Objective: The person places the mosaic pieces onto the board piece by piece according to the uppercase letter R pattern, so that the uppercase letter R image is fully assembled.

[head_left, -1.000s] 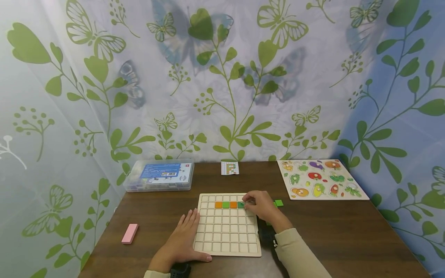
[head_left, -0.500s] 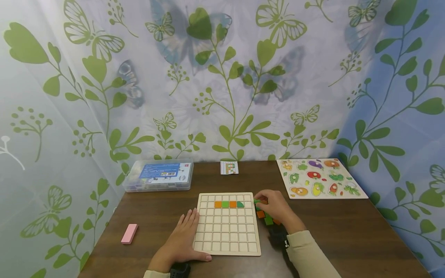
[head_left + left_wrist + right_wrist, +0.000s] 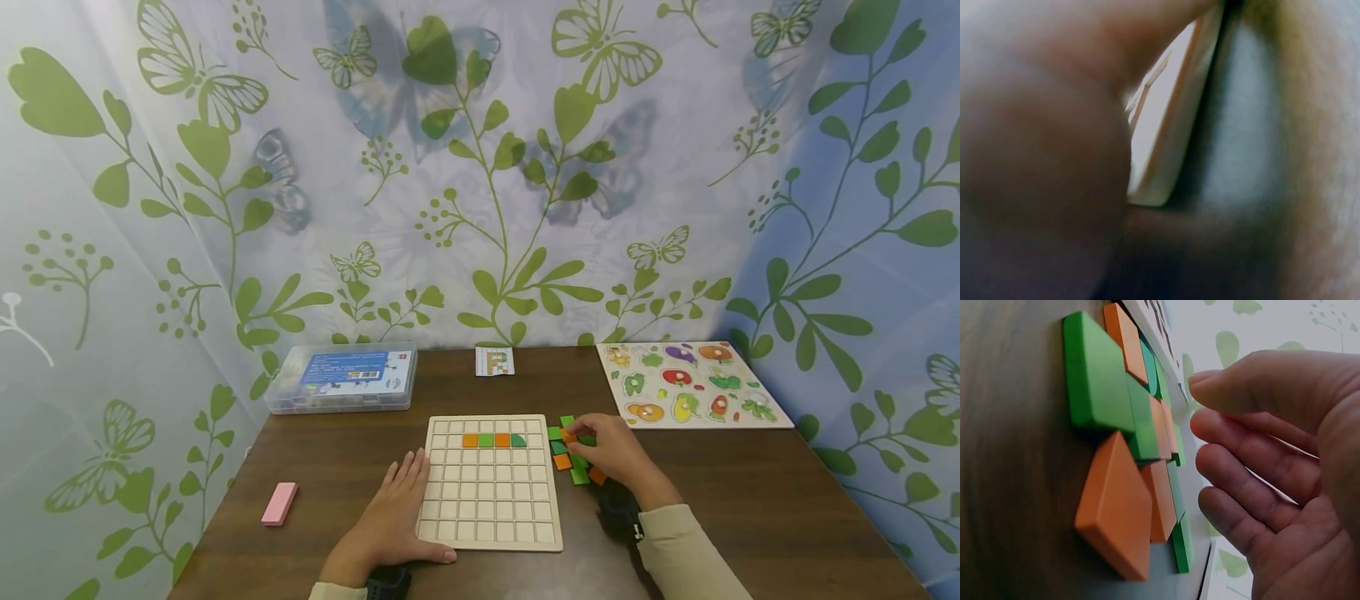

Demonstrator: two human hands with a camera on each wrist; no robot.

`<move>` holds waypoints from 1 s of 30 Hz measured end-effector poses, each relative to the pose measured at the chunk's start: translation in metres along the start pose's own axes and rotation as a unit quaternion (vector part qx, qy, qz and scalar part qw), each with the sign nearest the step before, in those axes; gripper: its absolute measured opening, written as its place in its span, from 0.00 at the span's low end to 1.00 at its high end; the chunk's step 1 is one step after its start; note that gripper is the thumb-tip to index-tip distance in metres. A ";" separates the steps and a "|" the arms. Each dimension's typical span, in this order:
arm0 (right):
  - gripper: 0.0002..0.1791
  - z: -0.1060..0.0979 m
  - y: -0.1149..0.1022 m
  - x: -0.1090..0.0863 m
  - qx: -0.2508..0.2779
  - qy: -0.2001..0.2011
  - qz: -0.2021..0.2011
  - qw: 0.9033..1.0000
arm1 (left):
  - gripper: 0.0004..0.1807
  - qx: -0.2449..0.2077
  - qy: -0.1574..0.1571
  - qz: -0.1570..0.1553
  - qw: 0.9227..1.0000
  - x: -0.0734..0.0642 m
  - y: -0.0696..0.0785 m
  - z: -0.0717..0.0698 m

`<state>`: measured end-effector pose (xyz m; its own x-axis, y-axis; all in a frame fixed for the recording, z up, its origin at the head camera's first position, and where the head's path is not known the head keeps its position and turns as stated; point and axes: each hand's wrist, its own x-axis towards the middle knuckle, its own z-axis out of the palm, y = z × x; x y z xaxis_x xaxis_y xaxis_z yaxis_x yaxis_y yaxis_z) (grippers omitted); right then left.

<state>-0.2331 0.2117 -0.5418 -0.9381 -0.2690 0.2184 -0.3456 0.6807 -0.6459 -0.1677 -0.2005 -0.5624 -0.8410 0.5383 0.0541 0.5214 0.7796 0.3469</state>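
A pale wooden grid board point(image 3: 486, 492) lies on the table. Near its far edge, one row holds an orange tile point(image 3: 470, 440), a light green tile point(image 3: 486, 440), another orange tile point(image 3: 502, 440) and a dark green rounded-corner tile point(image 3: 517, 440). My left hand point(image 3: 390, 512) rests along the board's left edge, fingers straight; the left wrist view shows mostly blurred skin and the board's corner point(image 3: 1166, 144). To the board's right, my right hand point(image 3: 615, 450) hovers at a loose pile of green tiles point(image 3: 1094, 375) and orange tiles point(image 3: 1119, 519). Its fingers are loosely bent, nothing between thumb and fingertips.
A clear plastic case point(image 3: 341, 379) with a blue label stands at the back left. Behind the board lies a small pattern card point(image 3: 495, 362). A vegetable puzzle board point(image 3: 693, 385) occupies the back right, and a pink block point(image 3: 280, 504) the left. A printed curtain point(image 3: 480, 208) hangs behind.
My right hand has left the dark green tile on the board and moved right to the loose tiles, uncovering more of them. My left hand has stayed put.
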 end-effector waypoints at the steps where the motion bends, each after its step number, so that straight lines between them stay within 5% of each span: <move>1: 0.10 -0.001 0.000 -0.001 -0.003 -0.001 0.003 1.000 | 0.80 0.002 -0.001 0.000 1.000 0.000 0.000 0.000; 30: 0.12 -0.021 0.027 -0.015 -0.025 0.017 0.041 0.999 | 0.80 -0.003 0.001 -0.001 1.000 0.000 -0.002 0.002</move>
<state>-0.2288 0.2491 -0.5471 -0.9633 -0.1881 0.1917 -0.2676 0.7332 -0.6252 -0.1687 -0.2013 -0.5649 -0.8421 0.5363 0.0564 0.5194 0.7786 0.3522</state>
